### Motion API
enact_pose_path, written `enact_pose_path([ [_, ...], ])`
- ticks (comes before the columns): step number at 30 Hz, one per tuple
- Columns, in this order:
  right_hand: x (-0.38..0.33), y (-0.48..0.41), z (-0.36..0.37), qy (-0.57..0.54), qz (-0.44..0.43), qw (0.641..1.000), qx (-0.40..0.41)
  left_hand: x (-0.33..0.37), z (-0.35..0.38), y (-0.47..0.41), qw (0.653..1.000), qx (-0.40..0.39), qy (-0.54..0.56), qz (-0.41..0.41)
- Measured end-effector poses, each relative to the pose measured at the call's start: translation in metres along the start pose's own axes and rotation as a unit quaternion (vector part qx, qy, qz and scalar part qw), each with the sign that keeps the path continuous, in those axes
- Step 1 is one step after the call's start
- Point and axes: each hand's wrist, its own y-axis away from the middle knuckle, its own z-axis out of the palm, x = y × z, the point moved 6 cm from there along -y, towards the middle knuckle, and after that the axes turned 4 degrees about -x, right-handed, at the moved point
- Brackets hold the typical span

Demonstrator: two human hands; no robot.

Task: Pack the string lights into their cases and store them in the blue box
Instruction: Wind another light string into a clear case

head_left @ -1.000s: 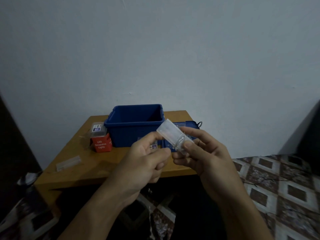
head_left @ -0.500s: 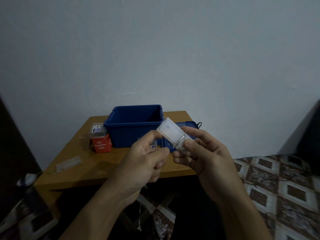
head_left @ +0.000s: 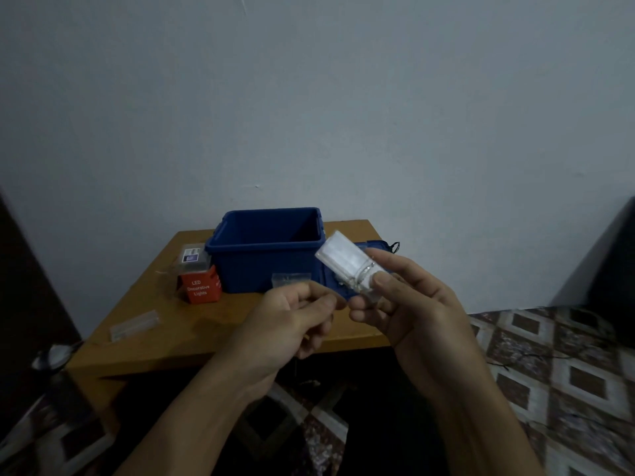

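Clear case [head_left: 345, 259], gripped by right hand [head_left: 409, 307], shows more string lights [head_left: 360, 286] at its mouth than a second ago; left hand [head_left: 292, 316], 8 o'clock, pinches the strand: stuffing progresses.

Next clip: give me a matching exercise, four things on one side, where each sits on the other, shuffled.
1 blue box
2 orange carton
3 wire-wrapped clear case
4 flat clear case

A in the right hand
B near the table front left corner
C just left of the blue box
D back middle of the table

Pairs: 1-D, 2-C, 3-A, 4-B
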Motion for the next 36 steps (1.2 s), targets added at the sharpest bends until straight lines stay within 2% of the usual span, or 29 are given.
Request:
enact_pose_path([
  [5, 0.001, 0.001, 0.004, -0.001, 0.014, 1.0, -0.024, -0.002, 0.0, -0.002, 0.999, -0.027, -0.026, -0.018],
  [10, 0.0, 0.004, 0.01, -0.003, 0.031, 0.994, -0.101, 0.0, -0.006, -0.007, 0.998, -0.014, -0.046, -0.032],
  [16, 0.004, 0.006, 0.009, 0.073, 0.056, 0.984, -0.151, 0.023, -0.016, -0.014, 0.997, -0.058, -0.041, -0.037],
  [19, 0.005, 0.009, 0.008, 0.147, 0.058, 0.975, -0.159, 0.039, -0.02, -0.016, 0.991, -0.087, -0.094, -0.031],
  [22, 0.003, 0.01, 0.007, 0.243, 0.048, 0.958, -0.144, 0.053, -0.021, -0.016, 0.982, -0.089, -0.162, -0.02],
  [27, 0.0, 0.007, 0.004, 0.359, 0.013, 0.929, -0.085, 0.07, -0.017, -0.012, 0.95, -0.022, -0.309, 0.03],
  [33, -0.002, 0.004, 0.0, 0.395, -0.061, 0.916, -0.028, 0.074, -0.004, 0.006, 0.94, 0.009, -0.331, 0.088],
  [36, -0.005, 0.005, 0.0, 0.394, -0.102, 0.914, -0.008, 0.07, 0.002, 0.017, 0.95, 0.015, -0.287, 0.12],
])
